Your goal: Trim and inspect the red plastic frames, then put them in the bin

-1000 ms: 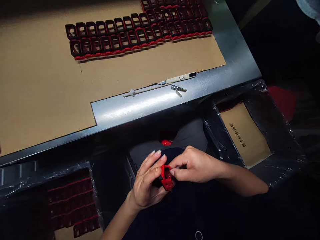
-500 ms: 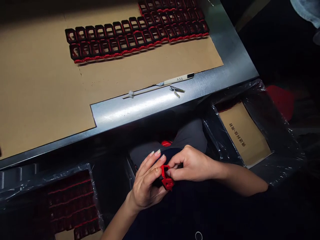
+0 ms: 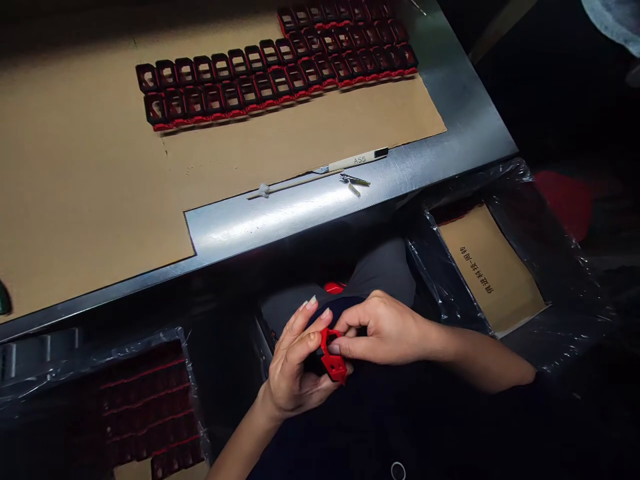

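The left hand (image 3: 295,360) and right hand (image 3: 385,330) meet low over the person's lap, both on a small red plastic frame (image 3: 333,357). The right thumb and forefinger pinch it closed from the near side, while the left fingers curl around the other side and seem to grip it (the shadow there makes this hard to judge). Dark cloth lies just beneath the frame, with grey trousers (image 3: 385,270) beyond it.

Ahead, a steel table (image 3: 280,223) carries a cardboard sheet (image 3: 300,137) with neat rows of black-and-red frames (image 3: 275,83). Near the table's edge lie a white craft knife marked A55 (image 3: 357,160), small metal tweezers (image 3: 354,181) and a thin stick with a white tip (image 3: 285,189). Below the table, a plastic-lined bin on the left holds stacked red-edged frames (image 3: 145,407), and one on the right holds a printed kraft card (image 3: 490,267)
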Action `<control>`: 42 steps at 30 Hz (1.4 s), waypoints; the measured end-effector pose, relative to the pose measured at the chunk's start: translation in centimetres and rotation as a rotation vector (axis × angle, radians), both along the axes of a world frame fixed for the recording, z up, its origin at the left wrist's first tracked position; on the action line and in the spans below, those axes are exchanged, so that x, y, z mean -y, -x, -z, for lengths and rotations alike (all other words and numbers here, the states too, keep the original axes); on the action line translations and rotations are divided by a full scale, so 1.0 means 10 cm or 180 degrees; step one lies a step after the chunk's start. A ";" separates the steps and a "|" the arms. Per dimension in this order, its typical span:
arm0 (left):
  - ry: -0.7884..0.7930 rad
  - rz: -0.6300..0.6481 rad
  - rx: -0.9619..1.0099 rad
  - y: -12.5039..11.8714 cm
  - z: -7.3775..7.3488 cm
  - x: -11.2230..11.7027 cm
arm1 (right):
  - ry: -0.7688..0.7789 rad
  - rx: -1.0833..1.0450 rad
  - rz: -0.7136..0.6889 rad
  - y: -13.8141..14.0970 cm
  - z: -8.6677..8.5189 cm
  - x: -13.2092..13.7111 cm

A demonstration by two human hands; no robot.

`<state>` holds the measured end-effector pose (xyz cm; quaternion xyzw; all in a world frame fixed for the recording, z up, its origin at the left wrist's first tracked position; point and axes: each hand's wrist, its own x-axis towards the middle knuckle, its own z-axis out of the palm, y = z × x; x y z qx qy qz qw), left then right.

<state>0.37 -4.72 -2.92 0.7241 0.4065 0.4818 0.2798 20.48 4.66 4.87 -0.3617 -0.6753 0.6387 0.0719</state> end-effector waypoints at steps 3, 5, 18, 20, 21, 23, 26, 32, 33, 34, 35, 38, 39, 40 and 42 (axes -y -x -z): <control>0.0249 -0.0012 0.0444 -0.04 0.02 0.00 | -0.0012 -0.0031 -0.0083 -0.06 0.10 -0.02; 0.0629 -0.0060 0.0959 -0.09 0.02 0.01 | 0.0220 0.0071 0.0370 -0.15 0.24 -0.03; 0.1630 0.0285 0.1964 -0.20 0.10 0.04 | 0.2491 -0.0898 0.0927 0.17 0.40 0.23; 0.1595 0.0287 0.1860 -0.20 0.10 0.04 | 0.2461 -0.0774 0.0989 0.18 0.40 0.22; 0.1584 0.0288 0.1830 -0.19 0.11 0.05 | 0.2450 -0.0742 0.1016 0.18 0.40 0.22; 0.1580 0.0270 0.1777 -0.19 0.13 0.06 | 0.2425 -0.0715 0.1048 0.17 0.40 0.22; 0.1631 0.0249 0.1699 -0.20 0.15 0.08 | 0.2388 -0.0702 0.1067 0.16 0.40 0.23; 0.1761 0.0331 0.1864 -0.22 0.16 0.08 | 0.2459 -0.0709 0.1179 0.17 0.38 0.21; 0.1780 0.0341 0.1899 -0.22 0.16 0.08 | 0.2467 -0.0726 0.1186 0.17 0.38 0.21; 0.1800 0.0343 0.1928 -0.23 0.16 0.08 | 0.2474 -0.0747 0.1189 0.17 0.38 0.21; 0.1817 0.0337 0.1946 -0.23 0.17 0.08 | 0.2477 -0.0763 0.1184 0.17 0.39 0.21; 0.1849 0.0255 0.1946 -0.23 0.19 0.08 | 0.2475 -0.0810 0.1201 0.18 0.41 0.21; 0.1864 0.0221 0.1946 -0.24 0.20 0.09 | 0.2479 -0.0824 0.1207 0.17 0.42 0.21; 0.1879 0.0185 0.1948 -0.24 0.21 0.09 | 0.2490 -0.0833 0.1208 0.17 0.43 0.21; 0.1904 0.0126 0.1947 -0.24 0.21 0.09 | 0.2530 -0.0845 0.1215 0.17 0.46 0.22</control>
